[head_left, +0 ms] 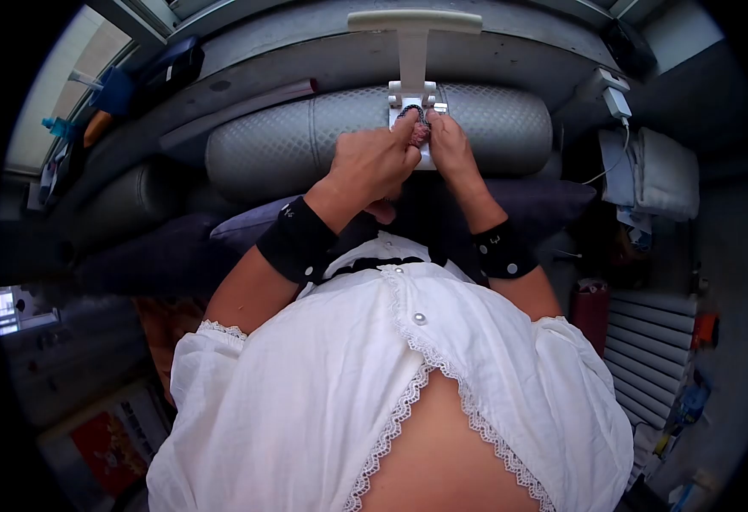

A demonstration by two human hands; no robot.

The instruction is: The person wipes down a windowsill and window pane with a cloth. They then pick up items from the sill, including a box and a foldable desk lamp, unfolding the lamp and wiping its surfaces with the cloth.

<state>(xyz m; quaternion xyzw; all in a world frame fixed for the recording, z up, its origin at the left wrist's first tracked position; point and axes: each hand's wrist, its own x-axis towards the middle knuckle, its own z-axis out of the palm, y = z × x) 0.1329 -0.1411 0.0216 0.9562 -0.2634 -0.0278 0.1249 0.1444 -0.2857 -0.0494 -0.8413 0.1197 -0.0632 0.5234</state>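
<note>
At the top centre, my left hand [372,160] is closed, its fingertips pinching a thin dark patterned cord [411,108]. The cord curves in a small loop over the fingertips. A small pinkish, bumpy-textured piece [421,134] shows between the two hands; its exact kind is too small to make out. Close beside it, my right hand [453,152] is also closed, with thumb and index finger pressed together at the cord's right end. Both hands are at the base of a white folding stand [412,64], in front of its hinge. My fingers partly hide the base.
Behind the hands lies a grey quilted bolster [263,149]. Dark purple cushions [527,200] are in front of it. A white charger [617,101] with a cable hangs at right, above folded grey cloth [668,175]. A blue container [113,90] stands at upper left, near the window.
</note>
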